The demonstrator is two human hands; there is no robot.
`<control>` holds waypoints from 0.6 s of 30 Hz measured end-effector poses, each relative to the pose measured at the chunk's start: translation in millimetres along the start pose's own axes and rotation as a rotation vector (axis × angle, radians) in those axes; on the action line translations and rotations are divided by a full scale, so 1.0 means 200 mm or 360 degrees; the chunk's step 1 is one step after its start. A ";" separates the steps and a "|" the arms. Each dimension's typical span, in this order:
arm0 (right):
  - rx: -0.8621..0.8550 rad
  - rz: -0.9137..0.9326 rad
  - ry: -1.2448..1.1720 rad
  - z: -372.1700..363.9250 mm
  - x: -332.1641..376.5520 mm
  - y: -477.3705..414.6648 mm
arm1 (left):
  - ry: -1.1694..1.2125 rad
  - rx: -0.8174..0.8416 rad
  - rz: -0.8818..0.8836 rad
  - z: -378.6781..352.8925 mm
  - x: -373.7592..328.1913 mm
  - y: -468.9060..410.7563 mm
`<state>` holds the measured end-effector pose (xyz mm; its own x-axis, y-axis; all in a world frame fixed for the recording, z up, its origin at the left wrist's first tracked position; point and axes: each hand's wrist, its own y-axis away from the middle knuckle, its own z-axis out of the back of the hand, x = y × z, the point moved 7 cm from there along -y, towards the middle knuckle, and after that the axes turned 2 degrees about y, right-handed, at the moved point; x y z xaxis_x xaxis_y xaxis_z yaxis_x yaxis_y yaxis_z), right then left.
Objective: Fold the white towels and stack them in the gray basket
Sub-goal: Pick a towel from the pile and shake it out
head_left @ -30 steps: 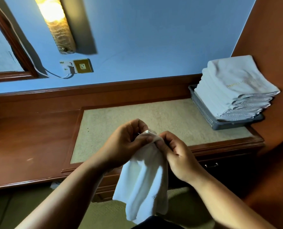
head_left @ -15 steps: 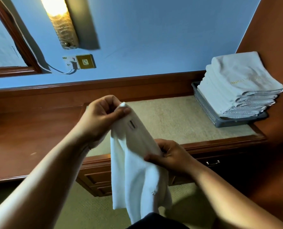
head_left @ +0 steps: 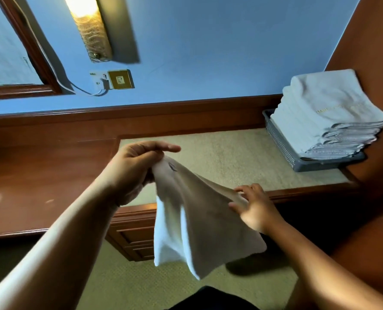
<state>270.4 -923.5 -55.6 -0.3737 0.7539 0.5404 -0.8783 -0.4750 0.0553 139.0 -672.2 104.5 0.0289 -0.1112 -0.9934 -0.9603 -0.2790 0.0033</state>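
A white towel (head_left: 199,222) hangs spread in the air in front of the desk. My left hand (head_left: 133,168) pinches its upper left corner, with the index finger stretched out above. My right hand (head_left: 253,206) pinches the towel's upper right edge, lower and to the right. The cloth is stretched between both hands and its bottom droops toward the floor. The gray basket (head_left: 280,142) stands at the desk's far right, holding a tall stack of folded white towels (head_left: 327,117) that rises above its rim.
A wooden desk with a beige inlaid top (head_left: 219,153) lies behind the towel. A brown wooden panel (head_left: 376,52) borders the basket on the right. A wall lamp (head_left: 90,27), a socket (head_left: 119,79) and a mirror frame (head_left: 29,52) are on the blue wall.
My hands have drawn apart: the left one went up and left with a corner, the right slid along the edge to the right. The towel opened from a hanging bunch into a stretched sheet.
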 end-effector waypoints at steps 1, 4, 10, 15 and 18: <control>0.0040 0.0021 -0.0261 0.02 0.09 0.05 | -0.0015 0.0055 0.0018 -0.05 0.02 0.01; 0.0255 0.0278 -0.0642 0.08 0.43 0.22 | -0.0078 0.0149 0.0033 -0.22 0.07 0.02; -0.0511 0.0288 -0.0995 0.30 0.56 0.28 | 0.0013 0.0383 -0.0124 -0.51 0.00 0.03; -0.0478 0.0519 -0.1232 0.48 0.60 0.28 | -0.0125 0.0279 -0.0423 -0.36 -0.05 -0.06; -0.0162 0.0636 -0.1478 0.53 0.65 0.30 | -0.0370 0.0619 -0.0219 -0.42 0.17 -0.01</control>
<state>201.6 -902.1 106.6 -0.3037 -0.1228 0.9448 -0.7773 -0.5416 -0.3203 165.1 -756.0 79.6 0.1429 0.1305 -0.9811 -0.9858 0.1068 -0.1294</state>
